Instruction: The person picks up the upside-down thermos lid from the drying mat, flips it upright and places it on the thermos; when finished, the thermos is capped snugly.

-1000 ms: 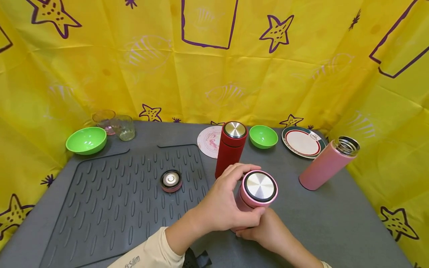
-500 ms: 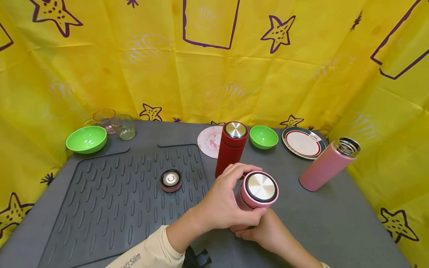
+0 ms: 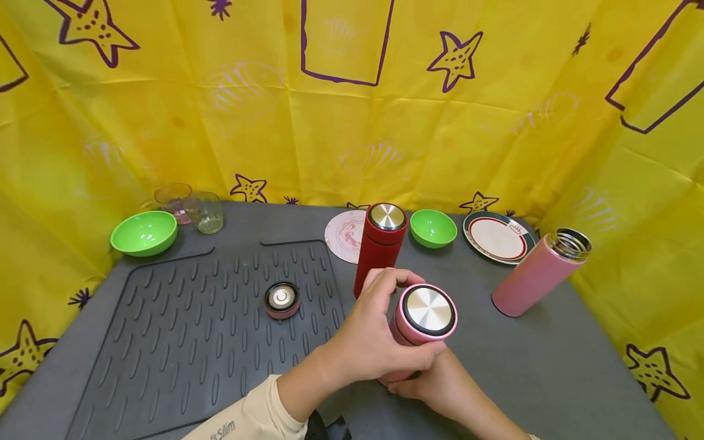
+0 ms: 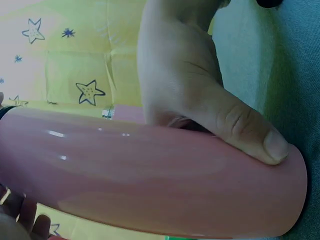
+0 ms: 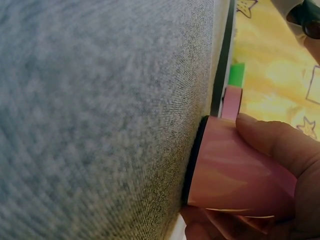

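Head view: At a gray table (image 3: 550, 379), a person's left hand (image 3: 370, 345) curls around the top of a capped pink bottle (image 3: 409, 332), near center, as the right hand (image 3: 434, 385) grips it lower down. A red bottle (image 3: 379, 250) stands just beyond; an uncapped pink bottle (image 3: 533, 278) stands far right.

Left wrist view: The right thumb presses near the capped bottle's base.

Right wrist view: Right thumb and fingers clasp the bottle, its base against the table.

Hands (image 3: 374, 342) around lidded pink bottle (image 3: 426, 318)
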Motion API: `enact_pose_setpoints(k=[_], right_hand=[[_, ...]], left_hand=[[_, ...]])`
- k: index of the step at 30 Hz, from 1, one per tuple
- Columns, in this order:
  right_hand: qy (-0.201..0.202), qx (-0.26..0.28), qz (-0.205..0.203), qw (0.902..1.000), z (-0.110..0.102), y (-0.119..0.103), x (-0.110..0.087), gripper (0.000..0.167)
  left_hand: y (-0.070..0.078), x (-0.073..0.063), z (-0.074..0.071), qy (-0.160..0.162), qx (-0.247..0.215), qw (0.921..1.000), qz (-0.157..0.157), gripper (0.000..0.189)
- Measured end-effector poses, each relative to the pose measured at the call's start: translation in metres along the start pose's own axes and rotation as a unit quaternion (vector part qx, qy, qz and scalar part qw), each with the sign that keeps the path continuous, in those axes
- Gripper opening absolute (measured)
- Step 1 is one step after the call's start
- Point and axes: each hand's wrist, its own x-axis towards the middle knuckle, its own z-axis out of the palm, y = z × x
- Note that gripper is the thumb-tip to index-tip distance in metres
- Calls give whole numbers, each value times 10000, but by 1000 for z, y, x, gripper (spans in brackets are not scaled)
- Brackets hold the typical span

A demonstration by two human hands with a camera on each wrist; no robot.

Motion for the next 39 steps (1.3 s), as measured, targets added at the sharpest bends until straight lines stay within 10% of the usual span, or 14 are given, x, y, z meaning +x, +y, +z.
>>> enact_pose_setpoints(k=[7,15,27,39], right_hand=[[10,146,88,9999,0,1,1,70],[0,-72,128,9999,0,0,0,59],[-9,67,-22,10000,0,2,2,66],[-121,251,11,9996,-1,2,2,53]], left_hand=[[-9,1,-7,-358,-272,9984,343,65],[-3,-3,-1,-25,-155,9998,-124,72],[-18,-4,-7,-322,-441,9972,515,70],[-13,-5,4,355,13,9978,558,70]])
